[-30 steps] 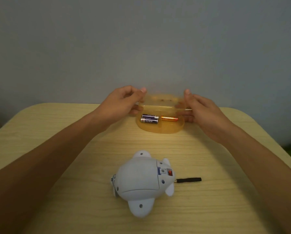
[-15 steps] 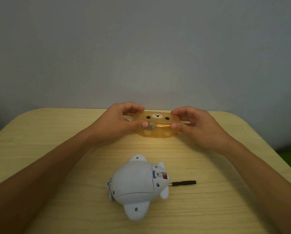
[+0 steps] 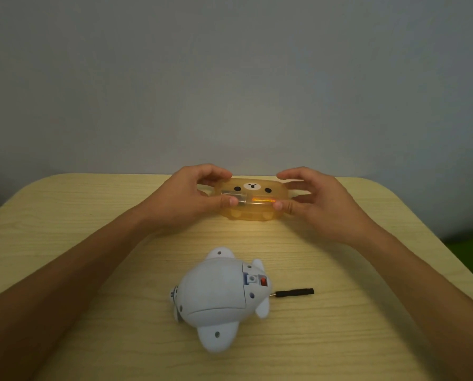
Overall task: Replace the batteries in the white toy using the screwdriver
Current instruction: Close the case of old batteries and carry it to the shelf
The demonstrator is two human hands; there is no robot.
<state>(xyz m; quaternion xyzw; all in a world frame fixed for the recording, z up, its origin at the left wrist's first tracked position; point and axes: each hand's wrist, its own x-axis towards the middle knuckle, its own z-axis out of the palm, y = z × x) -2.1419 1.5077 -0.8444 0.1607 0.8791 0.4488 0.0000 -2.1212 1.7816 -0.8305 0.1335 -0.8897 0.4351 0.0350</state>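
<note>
Shut now, where a second ago lay open: amber bear-face case point(image 3: 250, 199), lid down over batteries point(image 3: 253, 201) visible through the plastic at table's point(image 3: 65, 215) 12 o'clock edge. Left hand point(image 3: 187, 198) pinching the case's 9 o'clock end, thumb on the near rim, fingers curled over the far side. Right hand point(image 3: 311, 200) doing likewise at 3 o'clock, upper fingers lifted slightly off the lid. White toy point(image 3: 220, 298) lying belly-up at 6 o'clock of the case, well apart, untouched. Screwdriver point(image 3: 294, 292) flat at the toy's 3 o'clock, tip touching or just beside its shell. Probably signals the battery swap finished, or spares stowed; cannot tell which.
</note>
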